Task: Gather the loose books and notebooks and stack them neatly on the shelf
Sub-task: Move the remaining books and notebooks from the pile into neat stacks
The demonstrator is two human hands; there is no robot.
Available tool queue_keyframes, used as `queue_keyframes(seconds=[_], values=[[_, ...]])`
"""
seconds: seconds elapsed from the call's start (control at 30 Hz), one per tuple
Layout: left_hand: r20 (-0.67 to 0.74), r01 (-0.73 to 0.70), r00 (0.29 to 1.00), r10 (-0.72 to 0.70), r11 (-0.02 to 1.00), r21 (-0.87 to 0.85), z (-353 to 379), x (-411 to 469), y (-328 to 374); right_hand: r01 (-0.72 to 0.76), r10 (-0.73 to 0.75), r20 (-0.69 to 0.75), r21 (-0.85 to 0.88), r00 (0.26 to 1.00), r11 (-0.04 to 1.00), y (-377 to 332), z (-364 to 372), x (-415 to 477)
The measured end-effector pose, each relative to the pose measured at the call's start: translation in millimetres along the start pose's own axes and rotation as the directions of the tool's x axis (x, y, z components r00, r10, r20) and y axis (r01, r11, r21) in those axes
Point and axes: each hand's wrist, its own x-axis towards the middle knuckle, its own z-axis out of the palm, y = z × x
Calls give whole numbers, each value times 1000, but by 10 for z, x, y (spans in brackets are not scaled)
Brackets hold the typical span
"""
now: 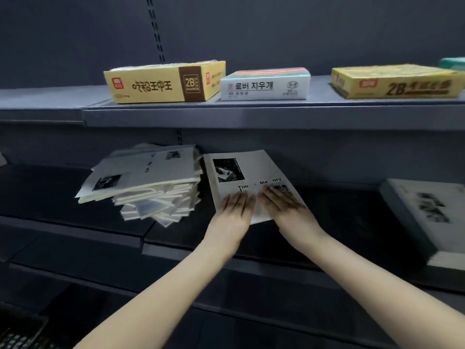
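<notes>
1. Hands are lying flat, two of them, on one grey notebook (247, 182): the left hand (235, 210) and the right hand (281, 205) are resting side by side on its near end, fingers stretched out and palms down, pressing on the cover and not closing around anything.
2. That notebook is lying on the middle shelf (327, 217), its cover showing one dark photograph and printed words partly hidden by the fingers.
3. Just left of the notebook, one untidy pile of notebooks (148, 182) is sitting on the same shelf, its edge almost touching the notebook; the count inside the pile cannot be told.
4. Well to the right of the notebook, one more stack of grey notebooks (427, 217) is lying at the frame's edge.
5. Above the notebook, three boxes are standing on the upper shelf (251, 114): a yellow box (163, 83), a white box (265, 85) and a second yellow box (395, 81).
</notes>
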Motion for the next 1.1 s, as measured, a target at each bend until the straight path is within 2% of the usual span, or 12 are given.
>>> queue_keyframes(seconds=[0.13, 0.33, 0.5, 0.63, 0.73, 0.83, 0.93, 1.1], values=[[-29, -118, 993, 115, 985, -127, 52, 239, 464, -117, 118, 29, -51, 993, 992, 339, -252, -363], [-42, -268, 963, 265, 936, -227, 51, 620, 1264, -279, 299, 84, -190, 951, 941, 824, -717, -1002], [5, -430, 893, 449, 857, -286, -26, 849, 2004, -405, 458, 97, -336, 884, 851, 1114, -1177, -1561], [-19, -521, 841, 541, 799, -299, -34, 913, 2506, -449, 560, 158, -440, 813, 777, 1273, -1432, -2030], [62, -557, 792, 608, 760, -334, 25, 878, 2800, -528, 652, 201, -438, 731, 728, 1310, -1505, -2353], [159, -590, 738, 656, 741, -320, 122, 778, 2999, -555, 686, 344, -409, 641, 724, 1235, -1523, -2582], [195, -619, 706, 680, 727, -295, 181, 716, 3099, -587, 715, 459, -411, 527, 698, 1209, -1555, -2724], [208, -621, 705, 678, 732, -279, 231, 737, 3167, -612, 688, 528, -347, 498, 710, 1269, -1590, -2870]])
